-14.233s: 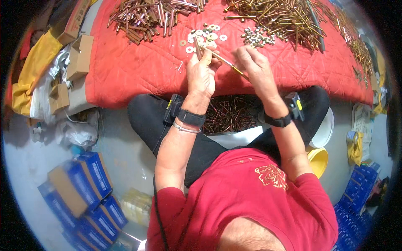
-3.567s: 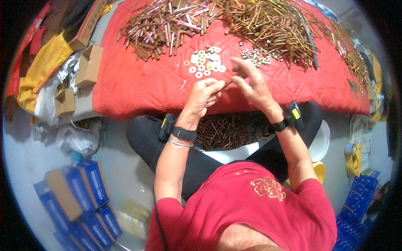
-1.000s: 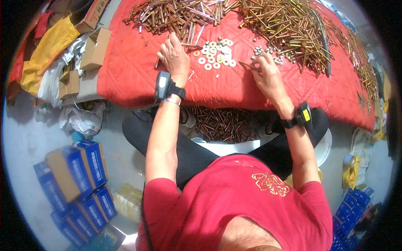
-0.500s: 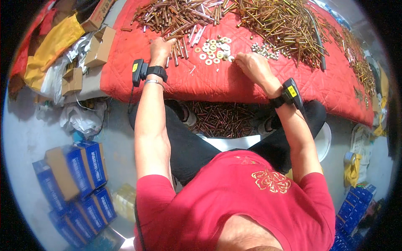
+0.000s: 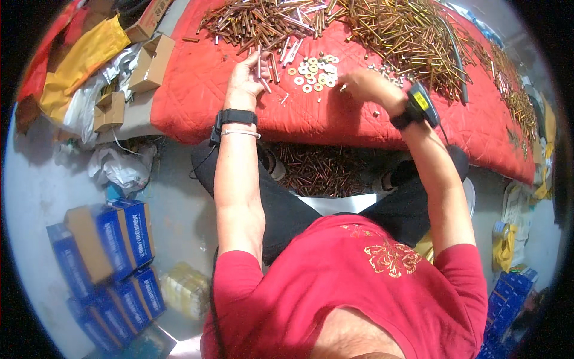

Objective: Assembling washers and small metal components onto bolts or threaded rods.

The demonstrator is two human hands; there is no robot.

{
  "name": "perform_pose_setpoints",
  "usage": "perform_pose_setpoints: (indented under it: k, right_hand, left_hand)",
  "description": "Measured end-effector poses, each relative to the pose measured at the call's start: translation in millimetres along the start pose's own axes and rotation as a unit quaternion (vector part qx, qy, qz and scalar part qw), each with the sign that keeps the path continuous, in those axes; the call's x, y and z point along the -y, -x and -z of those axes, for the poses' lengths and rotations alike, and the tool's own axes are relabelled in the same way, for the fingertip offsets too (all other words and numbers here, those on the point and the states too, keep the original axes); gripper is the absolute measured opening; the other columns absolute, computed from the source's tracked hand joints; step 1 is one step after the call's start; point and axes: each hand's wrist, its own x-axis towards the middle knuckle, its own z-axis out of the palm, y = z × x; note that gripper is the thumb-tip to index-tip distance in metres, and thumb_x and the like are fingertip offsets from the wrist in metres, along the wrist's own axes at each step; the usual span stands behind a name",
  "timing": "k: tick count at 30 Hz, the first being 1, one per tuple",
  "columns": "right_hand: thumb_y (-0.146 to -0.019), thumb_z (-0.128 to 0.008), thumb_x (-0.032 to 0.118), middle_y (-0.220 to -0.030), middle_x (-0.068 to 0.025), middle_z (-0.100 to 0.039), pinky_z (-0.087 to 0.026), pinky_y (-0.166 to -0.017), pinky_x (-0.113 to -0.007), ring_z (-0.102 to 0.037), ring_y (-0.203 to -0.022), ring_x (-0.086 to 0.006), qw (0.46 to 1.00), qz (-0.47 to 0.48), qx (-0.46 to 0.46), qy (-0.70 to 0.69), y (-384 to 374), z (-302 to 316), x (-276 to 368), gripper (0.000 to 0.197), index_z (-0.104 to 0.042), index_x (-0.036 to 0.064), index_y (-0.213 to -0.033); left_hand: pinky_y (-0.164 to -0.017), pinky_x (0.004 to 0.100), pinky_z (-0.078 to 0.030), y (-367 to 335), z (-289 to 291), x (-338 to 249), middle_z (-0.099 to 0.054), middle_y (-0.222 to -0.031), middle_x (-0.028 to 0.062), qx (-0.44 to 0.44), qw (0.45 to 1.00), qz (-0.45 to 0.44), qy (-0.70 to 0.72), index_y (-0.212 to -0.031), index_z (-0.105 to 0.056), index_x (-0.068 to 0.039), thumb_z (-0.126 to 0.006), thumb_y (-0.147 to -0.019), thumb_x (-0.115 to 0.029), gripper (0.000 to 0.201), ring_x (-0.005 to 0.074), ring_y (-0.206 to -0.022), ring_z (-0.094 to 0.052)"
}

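Observation:
My left hand (image 5: 244,78) is turned palm up, its thumb and fingers closed round a slim copper-coloured metal tube (image 5: 263,76). Loose tubes (image 5: 251,27) lie heaped just beyond it. Between my hands is a cluster of flat round washers (image 5: 312,79), some pale, some brassy. My right hand (image 5: 371,88) hovers right of these washers, fingertips pinched together; a tiny light-coloured piece shows at them, too small to name. Small silvery nuts (image 5: 391,78) lie scattered beside and behind that hand, partly hidden by it.
A large heap of brassy bolts (image 5: 406,42) and a dark hose (image 5: 459,66) lie at the far right on the red quilted cloth (image 5: 197,113). More metal pieces (image 5: 317,170) fill a space below the edge. Cardboard boxes (image 5: 152,63) stand left; blue boxes (image 5: 128,239) are stacked lower left.
My left hand has drawn back from the tubes and rolled palm up, with one tube now in it. My right hand stays by the washers, its wrist turned and fingers still pinched.

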Motion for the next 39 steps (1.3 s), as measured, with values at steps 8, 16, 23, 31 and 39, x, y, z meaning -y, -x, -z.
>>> perform_pose_setpoints:
  k: [8, 16, 23, 31, 39]
  right_hand:
    - [-0.088, -0.057, 0.013, -0.074, -0.0047, -0.063, -0.046, -0.058, -0.025, -0.057, -0.062, -0.0103, 0.809, -0.166, -0.241, -0.51, 63.8, -21.0, 25.4, 0.018, -0.061, 0.0078, -0.105]
    - [-0.088, -0.059, 0.01, -0.068, 0.0018, -0.056, -0.043, -0.054, -0.021, -0.049, -0.059, -0.0042, 0.79, -0.105, -0.306, -0.521, 72.5, 1.4, 72.3, 0.023, -0.061, 0.0089, -0.111]
    - [-0.088, -0.058, 0.009, -0.066, 0.0035, -0.053, -0.041, -0.055, -0.02, -0.048, -0.059, -0.0037, 0.8, -0.121, -0.296, -0.508, 71.6, -5.5, 70.6, 0.023, -0.062, 0.0071, -0.11]
    - [-0.086, -0.055, 0.018, -0.099, -0.0133, -0.054, -0.042, -0.08, -0.039, -0.052, -0.091, -0.0312, 0.768, -0.116, -0.58, -0.246, 27.4, -13.8, 78.9, 0.019, -0.06, 0.0056, -0.099]
    - [-0.083, -0.058, 0.006, -0.082, -0.0105, -0.062, -0.049, -0.067, -0.032, -0.062, -0.072, -0.0217, 0.806, -0.139, -0.439, -0.371, 68.1, -23.4, 20.3, 0.01, -0.061, 0.003, -0.092]
  left_hand:
    - [-0.055, 0.0257, -0.047, -9.6, -35.2, 48.8, -0.06, -0.081, 0.0107, -0.025, 0.988, -0.094, -0.117, -0.107, -0.057, 0.002, -0.056, -0.089, -0.014, 0.024, 0.0162, -0.067, -0.056]
    - [-0.091, 0.0429, -0.049, 18.0, -53.8, 106.6, -0.06, -0.105, 0.0188, 0.108, 0.99, -0.092, 0.019, -0.106, -0.053, 0.008, -0.051, -0.09, -0.009, 0.024, 0.0283, -0.097, -0.061]
    - [-0.089, 0.0444, -0.05, 33.2, -61.8, 127.4, -0.061, -0.102, 0.0182, 0.108, 0.987, -0.114, -0.015, -0.106, -0.053, 0.005, -0.05, -0.091, -0.008, 0.021, 0.029, -0.097, -0.061]
    - [-0.084, 0.0392, -0.052, 42.1, -62.5, 169.0, -0.059, -0.107, 0.0128, 0.017, 0.993, -0.107, -0.041, -0.108, -0.053, 0.0, -0.049, -0.092, -0.008, 0.019, 0.0248, -0.098, -0.059]
    - [-0.092, 0.0454, -0.048, 33.0, -32.1, 145.5, -0.06, -0.103, 0.0193, 0.008, 0.996, -0.068, 0.064, -0.104, -0.053, 0.006, -0.047, -0.092, -0.007, 0.018, 0.0303, -0.101, -0.059]
